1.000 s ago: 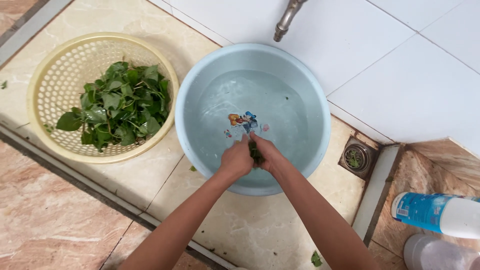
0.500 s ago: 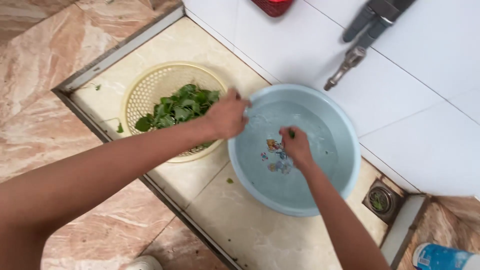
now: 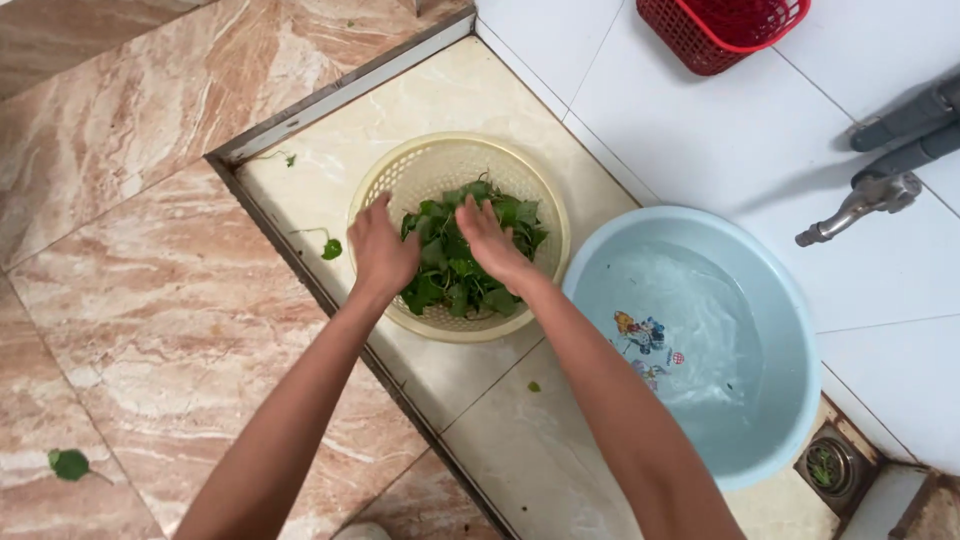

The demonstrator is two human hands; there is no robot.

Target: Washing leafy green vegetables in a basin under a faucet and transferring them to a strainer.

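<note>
Technician: Fingers (image 3: 378, 212) of the left hand (image 3: 382, 252) lay spread over the basket (image 3: 385, 180) rim; the right hand (image 3: 492, 243) pressed, fingers loosely splayed, into the leafy greens (image 3: 455, 280) piled inside.

Inspector: Handling?

Technician: Leaves appeared light, limp, wet and easily bruised. Scooping loosely from beneath the pile seemed best.

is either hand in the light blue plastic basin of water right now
No, the left hand and right hand are on the green leaves in the cream basket, apart from the light blue plastic basin.
</note>
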